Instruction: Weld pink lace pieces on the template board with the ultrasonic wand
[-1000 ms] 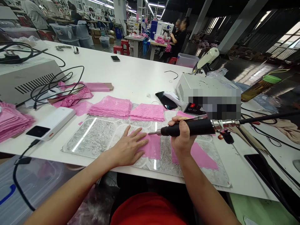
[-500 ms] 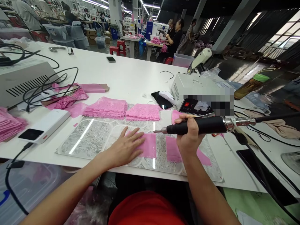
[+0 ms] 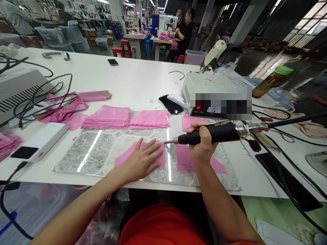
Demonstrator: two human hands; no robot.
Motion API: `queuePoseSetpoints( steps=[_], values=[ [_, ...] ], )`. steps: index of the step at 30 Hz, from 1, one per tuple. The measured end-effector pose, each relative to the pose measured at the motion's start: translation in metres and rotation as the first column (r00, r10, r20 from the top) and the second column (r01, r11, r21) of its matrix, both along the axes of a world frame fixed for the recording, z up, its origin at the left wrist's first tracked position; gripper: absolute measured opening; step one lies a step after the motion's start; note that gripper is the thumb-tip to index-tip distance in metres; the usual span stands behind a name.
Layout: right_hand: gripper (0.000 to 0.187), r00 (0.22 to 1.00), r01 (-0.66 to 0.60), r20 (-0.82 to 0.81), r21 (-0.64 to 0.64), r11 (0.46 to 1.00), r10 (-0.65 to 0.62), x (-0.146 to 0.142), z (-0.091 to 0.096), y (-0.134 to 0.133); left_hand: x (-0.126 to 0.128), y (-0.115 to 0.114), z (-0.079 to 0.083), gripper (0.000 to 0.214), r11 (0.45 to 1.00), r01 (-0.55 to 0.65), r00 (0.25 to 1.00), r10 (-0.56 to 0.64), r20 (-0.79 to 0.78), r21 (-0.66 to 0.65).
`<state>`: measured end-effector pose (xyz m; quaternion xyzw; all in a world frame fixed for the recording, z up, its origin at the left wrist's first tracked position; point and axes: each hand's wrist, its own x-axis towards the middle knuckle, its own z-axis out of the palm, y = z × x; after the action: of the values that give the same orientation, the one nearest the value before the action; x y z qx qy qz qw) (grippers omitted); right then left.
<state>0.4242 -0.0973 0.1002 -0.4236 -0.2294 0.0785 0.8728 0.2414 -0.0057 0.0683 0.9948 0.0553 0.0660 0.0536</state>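
Note:
My left hand [image 3: 141, 160] lies flat, fingers spread, on a pink fabric strip [image 3: 122, 157] on a clear patterned plate [image 3: 87, 154]. My right hand [image 3: 203, 144] is wrapped round the black handle of a corded cutting tool [image 3: 222, 132], held level. Its metal tip points left and hovers just right of my left fingertips. Another pink strip [image 3: 182, 160] lies under my right wrist. Two stacks of pink lace [image 3: 107, 117] sit along the plate's far edge.
A white control box [image 3: 212, 90] stands behind my right hand, with a black phone [image 3: 170, 103] beside it. On the left are a white power bank [image 3: 38, 141], a grey box [image 3: 17, 90] with cables, and more pink fabric. People sit at sewing machines [image 3: 163, 22] far behind.
The view has drifted, so everything sits lower and further left. My left hand stays flat on the strip; the tool stays level with its tip near my left fingers.

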Motion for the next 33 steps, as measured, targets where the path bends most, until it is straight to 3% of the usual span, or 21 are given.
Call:
queuePoseSetpoints(
  steps=[11, 33],
  values=[
    [0.01, 0.992, -0.118, 0.051, 0.045, 0.992, 0.116, -0.0011, -0.0004, -0.0089, 0.0016, -0.0045, 0.0003, 0.041, 1.0, 0.022, 1.0, -0.022, 0.015, -0.001],
    [0.009, 0.995, -0.081, 0.061, 0.01, 0.997, 0.081, 0.0001, -0.0006, -0.0064, 0.0023, -0.002, 0.0027, 0.042, 0.999, 0.033, 0.999, -0.033, 0.024, -0.001]
  ],
)
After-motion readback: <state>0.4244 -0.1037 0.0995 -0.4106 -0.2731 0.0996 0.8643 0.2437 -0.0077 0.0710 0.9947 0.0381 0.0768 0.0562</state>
